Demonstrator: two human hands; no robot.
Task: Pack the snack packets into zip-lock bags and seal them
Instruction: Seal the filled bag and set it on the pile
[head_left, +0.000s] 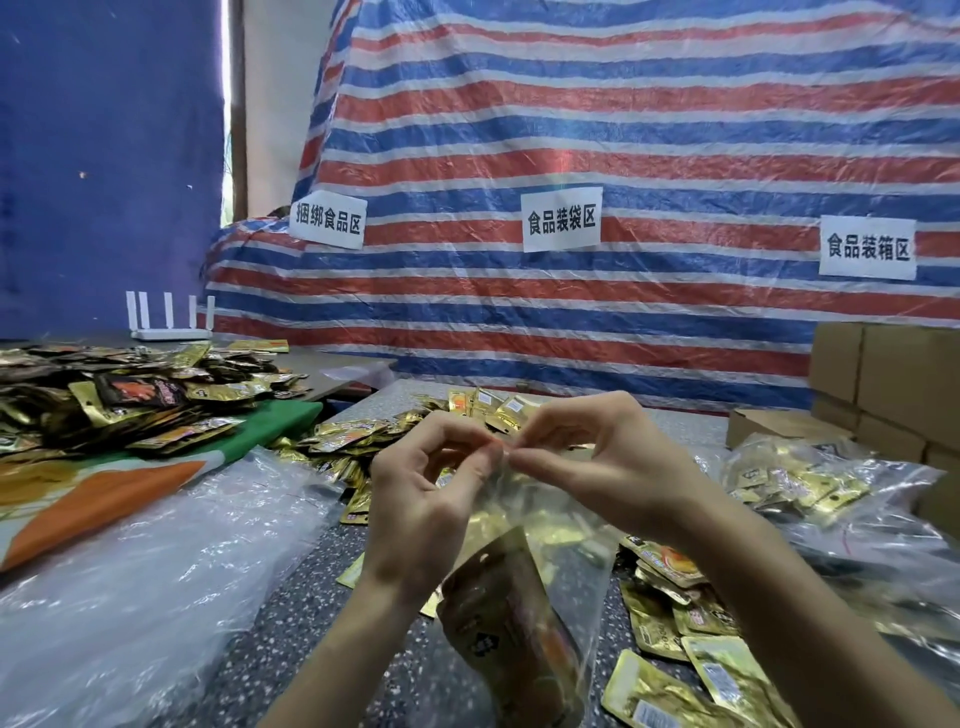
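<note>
A clear zip-lock bag (540, 582) hangs in front of me with gold snack packets (511, 623) inside it. My left hand (421, 499) pinches the bag's top edge from the left. My right hand (597, 457) pinches the same edge from the right, fingertips almost meeting the left hand's at the middle. Loose gold snack packets (675, 670) lie on the speckled table (311, 613) below and right of the bag. More of them lie in a heap (358, 441) behind my hands.
A big pile of gold and dark packets (114, 400) covers an orange and green cloth (130, 483) at left. Clear plastic bags (156, 561) lie at lower left. Filled bags (810, 483) sit at right, cardboard boxes (883, 384) behind them. A white router (171, 322) stands at the back.
</note>
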